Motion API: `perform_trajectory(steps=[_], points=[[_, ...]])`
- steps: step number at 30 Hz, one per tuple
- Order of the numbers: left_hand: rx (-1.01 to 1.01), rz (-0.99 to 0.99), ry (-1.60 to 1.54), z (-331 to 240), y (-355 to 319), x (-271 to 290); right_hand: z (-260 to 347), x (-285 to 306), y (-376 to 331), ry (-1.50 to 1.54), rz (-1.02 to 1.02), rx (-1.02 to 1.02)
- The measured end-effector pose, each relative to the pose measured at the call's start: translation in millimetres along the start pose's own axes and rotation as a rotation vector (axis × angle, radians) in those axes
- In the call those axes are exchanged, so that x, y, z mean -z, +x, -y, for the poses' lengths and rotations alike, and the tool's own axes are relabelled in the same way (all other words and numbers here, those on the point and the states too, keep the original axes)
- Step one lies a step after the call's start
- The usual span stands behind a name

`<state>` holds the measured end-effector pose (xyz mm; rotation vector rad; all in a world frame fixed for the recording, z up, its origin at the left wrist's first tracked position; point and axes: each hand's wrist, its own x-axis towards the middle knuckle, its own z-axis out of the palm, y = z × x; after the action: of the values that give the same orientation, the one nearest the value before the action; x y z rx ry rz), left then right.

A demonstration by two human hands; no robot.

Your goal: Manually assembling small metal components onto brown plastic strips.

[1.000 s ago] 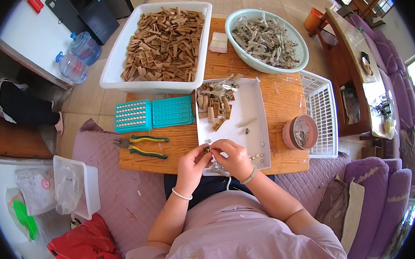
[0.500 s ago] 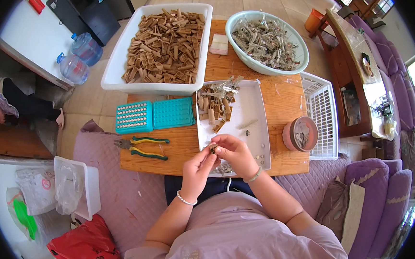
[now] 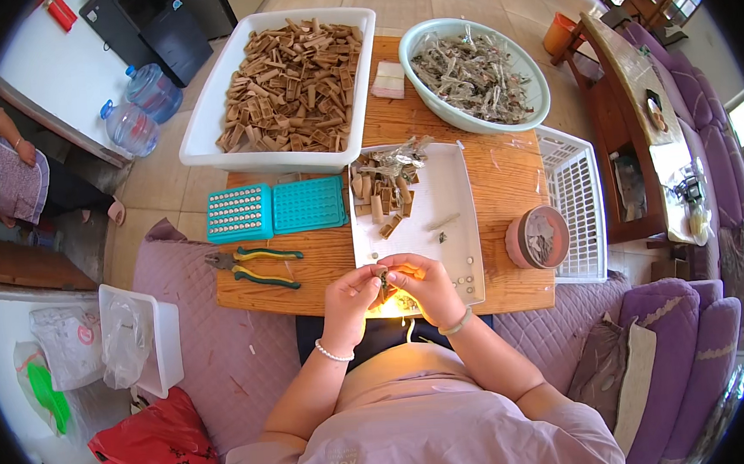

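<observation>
Between my left hand (image 3: 348, 305) and my right hand (image 3: 430, 292), the fingertips pinch a small dark electronic piece (image 3: 383, 279) over the near end of a white tray (image 3: 425, 254). Bright yellow light glows below the fingers; its exact source is partly hidden by them. Brown plastic casings (image 3: 378, 199) and clear-wrapped parts (image 3: 405, 156) lie in the tray's far left. Small round silver cells (image 3: 469, 280) sit near its right edge. Left of the tray are pliers (image 3: 258, 267) with yellow-green handles and a teal case (image 3: 239, 213) with rows of silver cells.
A white tub (image 3: 197, 132) of brown casings and a pale green basin (image 3: 543, 91) of wrapped parts stand at the back. On the right are a pinkish round container (image 3: 524, 243) and a white plastic basket (image 3: 591, 217). Another person (image 3: 19, 175) is at the far left.
A bright yellow light has come on under my fingers. My hands have lowered slightly toward me, still pinching the piece. The person at left has moved further into view.
</observation>
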<state>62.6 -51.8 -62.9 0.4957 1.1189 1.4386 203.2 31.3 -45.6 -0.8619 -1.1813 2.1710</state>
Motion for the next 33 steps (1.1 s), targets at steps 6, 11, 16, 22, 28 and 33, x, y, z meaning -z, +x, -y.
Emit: perform_trajectory(steps=[6, 11, 16, 22, 28, 33], points=[[0.039, -0.002, -0.055, 2, 2, 0, 0, -2, -1, -0.077, -0.032, 0.041], [0.031, 0.003, -0.131, 3, 3, -2, 1, -4, -1, -0.113, -0.051, 0.075], [0.027, 0.003, -0.122, -7, -1, -7, 8, -7, -5, -0.102, -0.052, 0.078], [0.061, 0.065, -0.199, -24, -6, -19, 15, -7, -7, -0.118, -0.042, 0.124], [-0.009, 0.101, -0.307, -21, -2, -12, 34, -18, -9, 0.042, -0.087, -0.001], [-0.033, 0.056, -0.345, -25, -2, -11, 31, -21, -22, -0.219, 0.029, -0.062]])
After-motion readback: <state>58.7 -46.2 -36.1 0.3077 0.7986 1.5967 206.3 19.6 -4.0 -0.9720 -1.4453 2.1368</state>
